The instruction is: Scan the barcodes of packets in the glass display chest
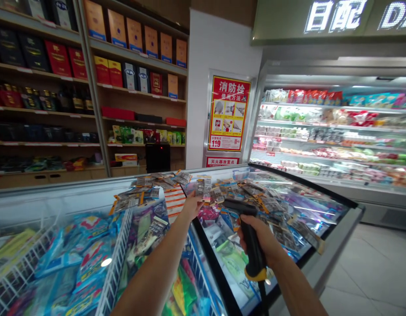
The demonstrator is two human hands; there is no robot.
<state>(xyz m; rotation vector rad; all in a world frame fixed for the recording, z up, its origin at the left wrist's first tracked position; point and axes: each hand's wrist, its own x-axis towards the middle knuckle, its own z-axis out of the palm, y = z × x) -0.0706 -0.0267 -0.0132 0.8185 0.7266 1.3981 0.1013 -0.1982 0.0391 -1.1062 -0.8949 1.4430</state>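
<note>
My left hand point(190, 207) reaches forward over the chest freezer, fingers closed on the lower edge of a small clear blister pack point(203, 188). What is inside the pack is too small to make out. My right hand point(260, 237) is wrapped round the grip of a black and yellow barcode scanner point(254, 252), whose head points left toward the pack. A cable hangs from the scanner's base. Many similar packs point(272, 204) lie in a loose pile on the glass lid behind and right of the scanner. A smaller heap of packs point(132, 197) lies left of my left hand.
Under the glass, the freezer holds blue bags point(87, 254) in white wire baskets point(115, 250). A black frame bar point(212, 263) divides the lids. An orange-striped sheet point(175, 202) lies near the heap. Shelves of boxes point(133, 35) and a refrigerated display point(334, 136) stand behind.
</note>
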